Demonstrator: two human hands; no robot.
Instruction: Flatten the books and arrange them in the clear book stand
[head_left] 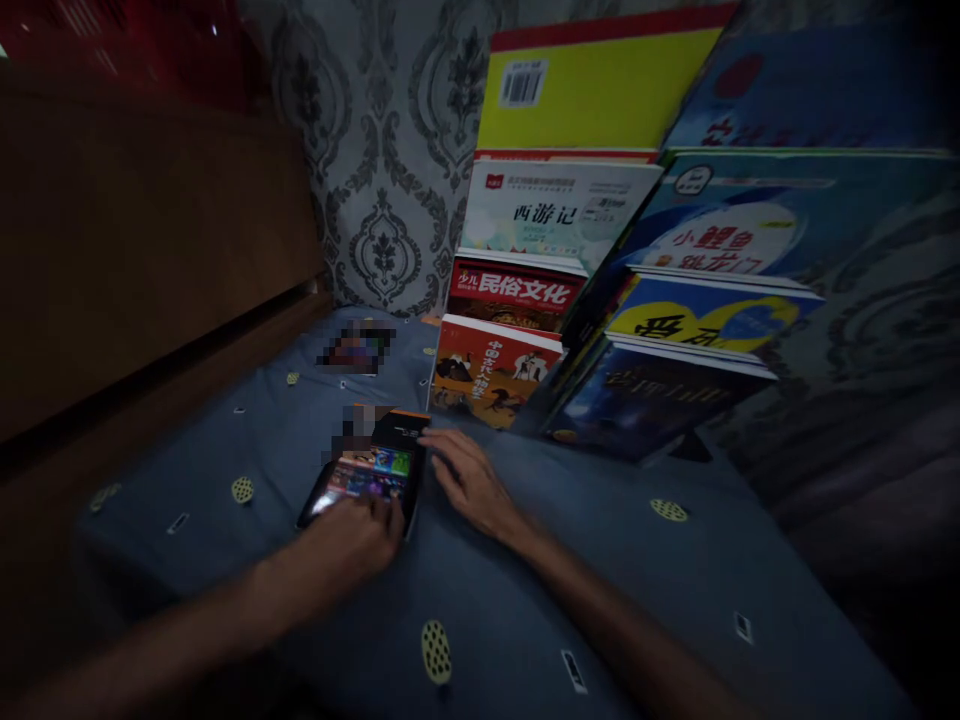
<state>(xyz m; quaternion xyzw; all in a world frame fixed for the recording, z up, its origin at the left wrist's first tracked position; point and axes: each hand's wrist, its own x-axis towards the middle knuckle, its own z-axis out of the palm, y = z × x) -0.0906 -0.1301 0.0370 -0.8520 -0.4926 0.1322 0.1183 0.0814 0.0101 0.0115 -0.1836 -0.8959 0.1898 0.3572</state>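
Bedside view, dim light. A thin dark-covered book [366,470] lies flat on the blue bed sheet [600,560], just in front of the propped rows of books.

The left hand [352,545] rests on the book's near end with its fingers [390,515] bent down onto the cover. Whether they pinch the edge or only press on it cannot be told. The right hand [469,485] lies released, its fingers spread and flat on the sheet, with the fingertips touching the book's right edge near the far corner.

Handling, by judgement: the book looks light and slim. Its cover is glossy and probably slippery, and it is likely to flex if lifted by one corner. On the soft sheet an edge can be pressed down so that fingers slip beneath. The long right edge or the near short edge gives the surest hold, with thumb above and fingers below.

No box, bin or tray shows. The books stand loose in two overlapping rows against the patterned wallpaper [382,150]. In the left row are a red picture book [491,375], a red-banded book [514,292], a white book [555,215] and a yellow book [592,95]. The right row holds blue books [660,400].

A wooden board [150,220] borders the bed on the left. A small object [356,345] beyond the book is blurred out.
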